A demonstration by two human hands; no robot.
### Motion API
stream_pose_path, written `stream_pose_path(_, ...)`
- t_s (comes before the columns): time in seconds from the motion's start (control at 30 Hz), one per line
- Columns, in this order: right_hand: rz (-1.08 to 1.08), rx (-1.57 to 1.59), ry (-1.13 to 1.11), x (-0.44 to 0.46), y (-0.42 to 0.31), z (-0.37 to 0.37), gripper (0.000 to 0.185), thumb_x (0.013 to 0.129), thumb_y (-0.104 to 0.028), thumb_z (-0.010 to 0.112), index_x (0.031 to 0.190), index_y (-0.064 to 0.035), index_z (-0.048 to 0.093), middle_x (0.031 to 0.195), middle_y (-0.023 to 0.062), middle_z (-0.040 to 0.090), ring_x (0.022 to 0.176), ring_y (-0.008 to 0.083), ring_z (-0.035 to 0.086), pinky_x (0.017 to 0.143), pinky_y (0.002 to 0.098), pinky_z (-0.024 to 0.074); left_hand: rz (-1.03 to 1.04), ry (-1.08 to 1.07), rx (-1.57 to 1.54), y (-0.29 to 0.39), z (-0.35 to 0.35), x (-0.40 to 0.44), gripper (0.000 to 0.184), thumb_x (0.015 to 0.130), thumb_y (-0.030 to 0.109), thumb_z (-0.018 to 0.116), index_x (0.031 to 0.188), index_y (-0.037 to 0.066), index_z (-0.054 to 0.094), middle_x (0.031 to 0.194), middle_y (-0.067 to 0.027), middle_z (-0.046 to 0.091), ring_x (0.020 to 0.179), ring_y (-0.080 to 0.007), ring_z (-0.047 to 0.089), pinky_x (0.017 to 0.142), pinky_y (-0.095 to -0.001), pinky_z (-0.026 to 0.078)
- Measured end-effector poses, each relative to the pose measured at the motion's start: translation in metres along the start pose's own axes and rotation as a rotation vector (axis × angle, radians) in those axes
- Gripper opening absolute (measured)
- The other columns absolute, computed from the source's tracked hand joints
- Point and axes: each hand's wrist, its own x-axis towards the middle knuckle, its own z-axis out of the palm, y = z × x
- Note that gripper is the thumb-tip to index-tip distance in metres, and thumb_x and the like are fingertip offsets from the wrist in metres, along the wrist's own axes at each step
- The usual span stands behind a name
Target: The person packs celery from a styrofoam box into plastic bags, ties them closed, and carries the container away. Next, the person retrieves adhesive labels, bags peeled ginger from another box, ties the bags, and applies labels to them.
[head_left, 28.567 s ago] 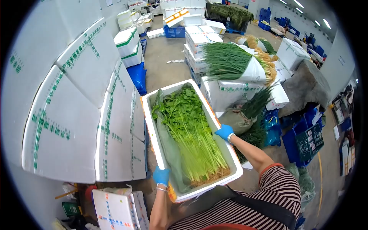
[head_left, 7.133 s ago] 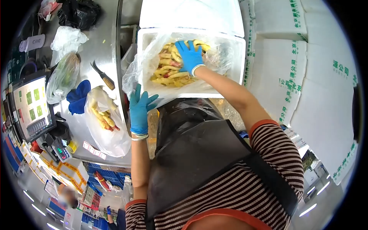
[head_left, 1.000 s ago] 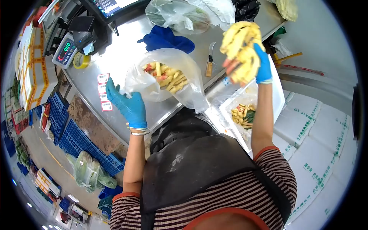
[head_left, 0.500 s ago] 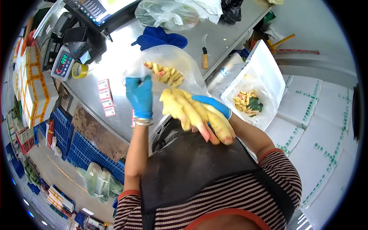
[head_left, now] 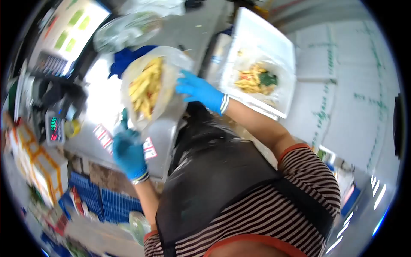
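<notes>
A clear plastic bag [head_left: 171, 64] stands on the metal table, its mouth wide and facing me. Yellow ginger [head_left: 146, 88] with pinkish tips fills it. My left hand [head_left: 128, 155], in a blue glove, is at the bag's near-left edge, closed on a fold of plastic; motion smears its fingers. On the bag's right side is my right hand [head_left: 200, 91], also gloved in blue. Its fingers are spread and point at the bag's rim, with nothing held in them.
A white foam box [head_left: 290, 64] lined with plastic holds more ginger pieces and something dark green. Left of the bag are a digital scale [head_left: 54, 127], yellow tape [head_left: 72, 127] and printed labels [head_left: 102, 137]. Behind it lies a blue cloth [head_left: 130, 59].
The large piece of ginger has left my right hand, and the bag now looks fuller. My left hand has come lower and nearer. The whole view has turned and blurred.
</notes>
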Motion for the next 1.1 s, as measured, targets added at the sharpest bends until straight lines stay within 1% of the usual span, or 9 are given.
stream_pose_path(0.17,-0.106,-0.010,0.150,-0.085,-0.043,-0.132,0.040,0.099,-0.023,0.051,0.134,-0.0037,0.054,0.115,0.0122,0.066,0.097,0.0212,0.067,0.085,0.0323,0.0559,-0.329,-0.070,-0.008,0.001,-0.005,0.006,0.055,0.101,0.027,0.046,0.145,-0.004,0.034,0.145,-0.0157,0.045,0.113,-0.0132,0.055,0.084,-0.0230,0.047)
stream_pose_path(0.3,-0.143,-0.089,0.677,-0.090,0.001,-0.298,0.034,0.095,-0.021,0.056,0.123,-0.0021,0.059,0.109,0.0136,0.068,0.092,0.0196,0.068,0.075,0.0290,0.0568,-0.034,0.196,0.473,-0.002,0.042,0.002,0.042,0.098,0.019,0.051,0.134,-0.003,0.048,0.134,-0.0103,0.056,0.108,-0.0107,0.056,0.082,-0.0223,0.045)
stream_pose_path(0.43,0.047,-1.138,0.415,-0.025,0.148,-0.462,0.037,0.087,-0.030,0.061,0.109,-0.0006,0.065,0.109,0.0201,0.067,0.098,0.0287,0.066,0.084,0.0371,0.0530,-0.044,0.091,0.392,-0.006,0.031,0.006,0.047,0.101,0.019,0.047,0.141,-0.004,0.041,0.140,-0.0116,0.050,0.097,-0.0103,0.057,0.086,-0.0243,0.043)
stream_pose_path(0.57,0.253,-0.993,0.785,0.005,0.173,-0.436,0.039,0.085,-0.033,0.061,0.104,0.0001,0.068,0.112,0.0236,0.064,0.109,0.0379,0.059,0.093,0.0422,0.0476,-0.051,0.175,0.428,-0.022,0.050,0.013,0.050,0.101,0.021,0.047,0.144,-0.002,0.036,0.142,-0.0111,0.050,0.090,-0.0103,0.056,0.087,-0.0248,0.042)
stream_pose_path(0.7,0.303,-1.154,0.584,0.014,0.156,-0.439,0.038,0.086,-0.031,0.058,0.105,-0.0008,0.068,0.109,0.0254,0.065,0.103,0.0379,0.062,0.089,0.0428,0.0498,0.002,0.293,0.468,-0.023,0.054,0.016,0.051,0.102,0.020,0.042,0.147,-0.001,0.032,0.149,-0.0079,0.042,0.102,-0.0114,0.055,0.094,-0.0287,0.038)
stream_pose_path(0.73,0.153,-1.024,0.819,0.005,0.159,-0.443,0.026,0.083,-0.022,0.060,0.088,0.0015,0.069,0.086,0.0258,0.067,0.086,0.0404,0.065,0.080,0.0441,0.0514,0.022,0.340,0.472,-0.023,0.051,0.015,0.051,0.102,0.019,0.041,0.148,-0.001,0.031,0.151,-0.0070,0.040,0.105,-0.0118,0.054,0.095,-0.0297,0.037)
stream_pose_path(0.87,0.077,-1.111,0.714,-0.037,0.085,-0.415,0.020,0.083,-0.016,0.058,0.092,-0.0019,0.068,0.091,0.0231,0.065,0.088,0.0407,0.063,0.079,0.0446,0.0511,-0.120,0.018,0.266,-0.015,0.028,0.011,0.051,0.103,0.020,0.037,0.150,0.002,0.028,0.156,-0.0015,0.032,0.121,-0.0122,0.046,0.102,-0.0308,0.032)
stream_pose_path(1.03,-0.378,-1.267,0.494,0.006,0.123,-0.361,0.021,0.085,-0.022,0.059,0.094,-0.0041,0.067,0.094,0.0222,0.065,0.089,0.0395,0.064,0.080,0.0453,0.0520,0.054,0.288,0.500,-0.038,0.053,0.011,0.045,0.103,0.016,0.036,0.145,0.001,0.035,0.160,-0.0110,0.023,0.138,-0.0190,0.036,0.105,-0.0318,0.032)
stream_pose_path(1.1,-0.074,-1.328,0.478,0.034,0.107,-0.317,0.023,0.088,-0.027,0.060,0.098,-0.0079,0.068,0.091,0.0179,0.067,0.082,0.0400,0.066,0.075,0.0457,0.0539,0.085,0.345,0.608,-0.043,0.059,0.014,0.045,0.103,0.016,0.036,0.144,0.000,0.036,0.160,-0.0112,0.022,0.142,-0.0206,0.031,0.107,-0.0323,0.030)
